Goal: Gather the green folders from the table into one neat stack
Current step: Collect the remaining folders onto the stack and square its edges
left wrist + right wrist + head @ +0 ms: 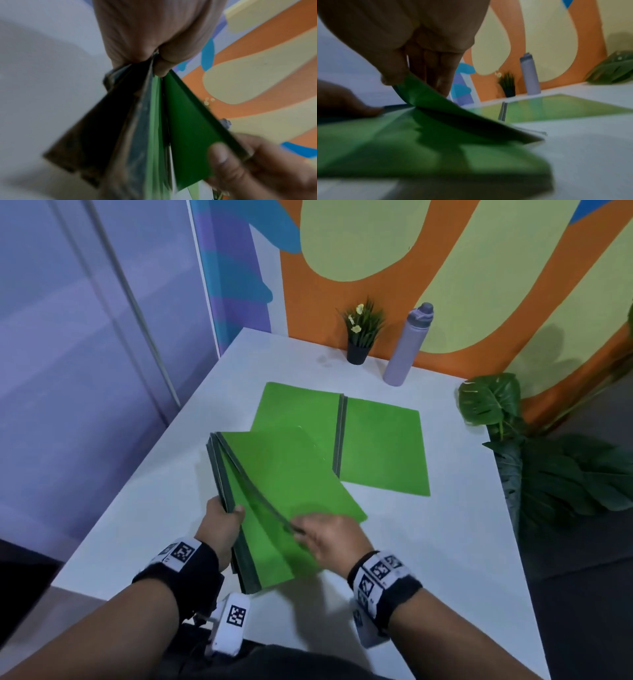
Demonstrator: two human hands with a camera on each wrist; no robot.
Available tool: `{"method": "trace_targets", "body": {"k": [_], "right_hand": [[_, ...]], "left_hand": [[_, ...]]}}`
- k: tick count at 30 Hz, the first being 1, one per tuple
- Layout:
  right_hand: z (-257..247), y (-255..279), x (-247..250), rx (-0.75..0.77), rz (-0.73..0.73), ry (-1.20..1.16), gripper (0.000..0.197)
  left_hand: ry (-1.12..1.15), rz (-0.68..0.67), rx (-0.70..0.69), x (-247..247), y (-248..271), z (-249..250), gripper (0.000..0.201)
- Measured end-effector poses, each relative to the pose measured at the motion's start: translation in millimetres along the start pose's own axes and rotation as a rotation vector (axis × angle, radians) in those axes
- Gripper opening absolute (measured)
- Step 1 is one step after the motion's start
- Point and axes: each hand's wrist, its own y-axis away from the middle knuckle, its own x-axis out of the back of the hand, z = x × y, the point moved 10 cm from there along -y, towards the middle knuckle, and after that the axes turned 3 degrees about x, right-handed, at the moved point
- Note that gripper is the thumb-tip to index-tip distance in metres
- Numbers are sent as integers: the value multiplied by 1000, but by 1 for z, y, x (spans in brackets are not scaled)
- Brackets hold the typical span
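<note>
On the white table (pixel 428 559), my left hand (pixel 222 522) grips the dark spine edges of a fanned bundle of green folders (pixel 260 553). My right hand (pixel 329 537) pinches the spine of the top green folder (pixel 294 474), which is lifted and tilted over that bundle. In the left wrist view the bundle (pixel 154 128) fans out from my left hand (pixel 154 56). In the right wrist view my right hand (pixel 412 75) pinches the raised folder (pixel 453 112). Two more green folders lie flat side by side farther back, one on the left (pixel 298 409) and one on the right (pixel 383 446).
A small potted plant (pixel 359 337) and a lilac water bottle (pixel 407 344) stand at the table's far edge against the painted wall. Large leafy plants (pixel 534 460) stand beyond the right edge. The table's left edge runs close to my left hand.
</note>
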Motion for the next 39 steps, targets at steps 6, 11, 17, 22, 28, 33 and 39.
{"method": "trace_targets", "body": {"k": [6, 11, 17, 22, 28, 33, 39], "right_hand": [[-26, 19, -49, 180, -193, -48, 22], [6, 11, -46, 108, -221, -90, 47], [163, 11, -16, -469, -51, 51, 42], [233, 17, -32, -787, -297, 104, 64], [215, 18, -58, -751, -493, 134, 61], [159, 39, -59, -640, -474, 152, 50], [126, 61, -55, -726, -236, -151, 33]], "left_hand": [[38, -57, 64, -5, -3, -11, 91], [4, -52, 61, 1, -8, -15, 80], [36, -45, -74, 25, 1, 10, 53], [82, -6, -128, 56, 6, 24, 51], [156, 18, -145, 75, 8, 34, 52], [180, -17, -152, 68, 8, 43, 52], [123, -131, -114, 47, 10, 36, 48]]}}
